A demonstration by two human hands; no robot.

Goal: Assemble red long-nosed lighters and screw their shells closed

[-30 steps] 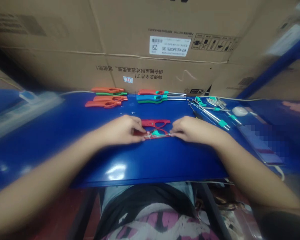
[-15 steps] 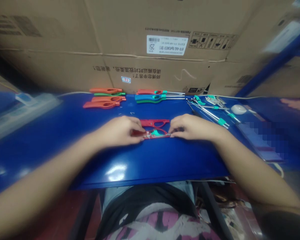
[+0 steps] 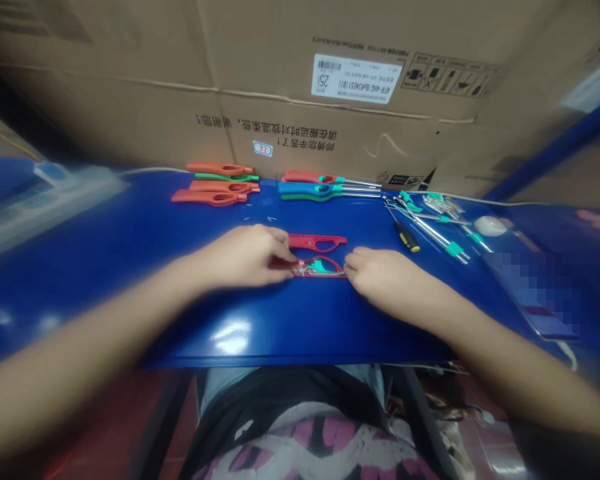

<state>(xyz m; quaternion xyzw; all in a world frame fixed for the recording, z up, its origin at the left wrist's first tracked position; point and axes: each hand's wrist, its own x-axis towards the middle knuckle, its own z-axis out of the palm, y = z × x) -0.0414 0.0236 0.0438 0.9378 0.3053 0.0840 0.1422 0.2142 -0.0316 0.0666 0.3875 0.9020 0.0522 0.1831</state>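
Note:
A red lighter half-shell [image 3: 307, 274] lies on the blue table with a green trigger [image 3: 322, 267] and a thin pale wire inside it. My left hand [image 3: 255, 257] is closed on its left end, thumb and fingers pinching it. At the opposite end, my right hand [image 3: 375, 270] has its fingers pinched together by the wire's tip; what is between them is hidden. A second red half-shell [image 3: 310, 241], with an oval opening, rests just behind the first. Two small bent wires [image 3: 271, 219] lie past my left hand.
Orange and green lighter shells [image 3: 215, 198] sit back left. Lighters with metal tubes [image 3: 320, 191] lie at the back middle. To the right are a black-yellow screwdriver [image 3: 407, 236], loose metal tubes [image 3: 440, 233], a white mouse [image 3: 490, 226] and a phone [image 3: 535, 293]. A cardboard wall [image 3: 260, 53] stands behind.
My right hand has turned and shifted slightly right and down, its fingers more curled. The screwdriver behind it now shows. My left hand keeps its grip on the shell; the view has shifted a little.

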